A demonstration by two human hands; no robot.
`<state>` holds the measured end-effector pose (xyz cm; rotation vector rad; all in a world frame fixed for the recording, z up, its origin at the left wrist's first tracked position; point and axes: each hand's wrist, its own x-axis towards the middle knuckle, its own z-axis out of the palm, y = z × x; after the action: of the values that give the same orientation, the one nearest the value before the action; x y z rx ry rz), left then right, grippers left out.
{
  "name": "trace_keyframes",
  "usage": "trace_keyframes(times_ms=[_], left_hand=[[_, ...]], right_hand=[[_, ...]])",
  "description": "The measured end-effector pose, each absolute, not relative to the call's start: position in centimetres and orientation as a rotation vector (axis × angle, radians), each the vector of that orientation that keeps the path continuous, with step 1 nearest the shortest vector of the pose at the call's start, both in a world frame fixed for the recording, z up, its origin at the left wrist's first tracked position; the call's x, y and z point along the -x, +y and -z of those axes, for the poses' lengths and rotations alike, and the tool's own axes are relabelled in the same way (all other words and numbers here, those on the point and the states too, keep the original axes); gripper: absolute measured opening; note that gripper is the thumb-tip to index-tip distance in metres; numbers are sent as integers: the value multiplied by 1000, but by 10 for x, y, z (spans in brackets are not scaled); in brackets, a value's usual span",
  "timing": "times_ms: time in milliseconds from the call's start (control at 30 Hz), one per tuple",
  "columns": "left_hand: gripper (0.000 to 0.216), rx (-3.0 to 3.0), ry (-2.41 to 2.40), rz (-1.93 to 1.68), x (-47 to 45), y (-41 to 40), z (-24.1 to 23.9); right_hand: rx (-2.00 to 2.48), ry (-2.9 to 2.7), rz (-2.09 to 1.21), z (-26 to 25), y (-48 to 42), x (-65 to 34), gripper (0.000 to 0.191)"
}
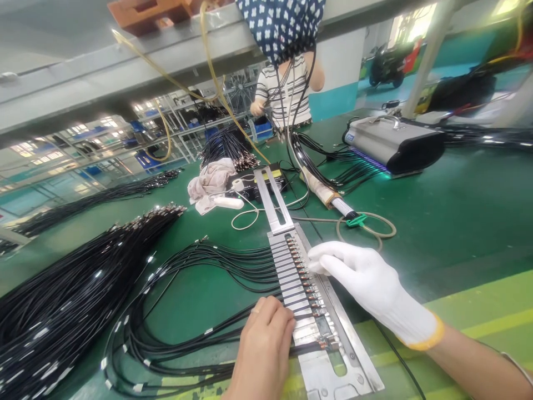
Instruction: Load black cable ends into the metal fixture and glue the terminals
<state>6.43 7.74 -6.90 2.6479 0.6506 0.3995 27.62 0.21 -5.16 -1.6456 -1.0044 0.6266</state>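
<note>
A long metal fixture (pixel 322 372) lies on the bench with a row of slots. Thin black cables (pixel 216 258) run into it from the left, their small metal connectors (pixel 306 280) lined up along its middle. My bare left hand (pixel 266 339) is closed at the fixture's left edge, its curled fingers on black cables near the lower slots. My right hand (pixel 358 275), in a white knitted glove, reaches in from the right. Its thumb and fingers pinch together beside the upper connectors; whatever may be between the fingertips is hidden.
A large bundle of black cables (pixel 62 300) covers the bench's left side. Beyond the fixture are a crumpled cloth (pixel 213 180), a black box (pixel 250 191) and a wrapped cable bundle (pixel 318 189). A grey lamp-like unit (pixel 393 141) glows at right. Another person (pixel 287 91) stands opposite.
</note>
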Motion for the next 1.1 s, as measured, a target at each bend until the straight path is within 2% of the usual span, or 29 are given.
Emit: trace_keyframes(times_ms=[333, 500, 633, 833, 967, 1100], left_hand=[[16, -2404, 768, -305, -72, 76, 64], [17, -2273, 853, -266, -76, 73, 61], [18, -2252, 852, -289, -78, 71, 61], [20, -2209, 857, -304, -81, 66, 63], [19, -2302, 862, -338, -81, 61, 67], [20, -2677, 735, -448, -73, 50, 71]], right_hand=[[1737, -1103, -557, 47, -4, -272, 29], [1771, -1410, -503, 45, -13, -268, 27], [1740, -1746, -292, 48, -23, -259, 27], [1739, -2061, 286, 74, -37, -238, 21], [1712, -2130, 302, 92, -35, -227, 18], [1694, -2166, 249, 102, -33, -225, 19]])
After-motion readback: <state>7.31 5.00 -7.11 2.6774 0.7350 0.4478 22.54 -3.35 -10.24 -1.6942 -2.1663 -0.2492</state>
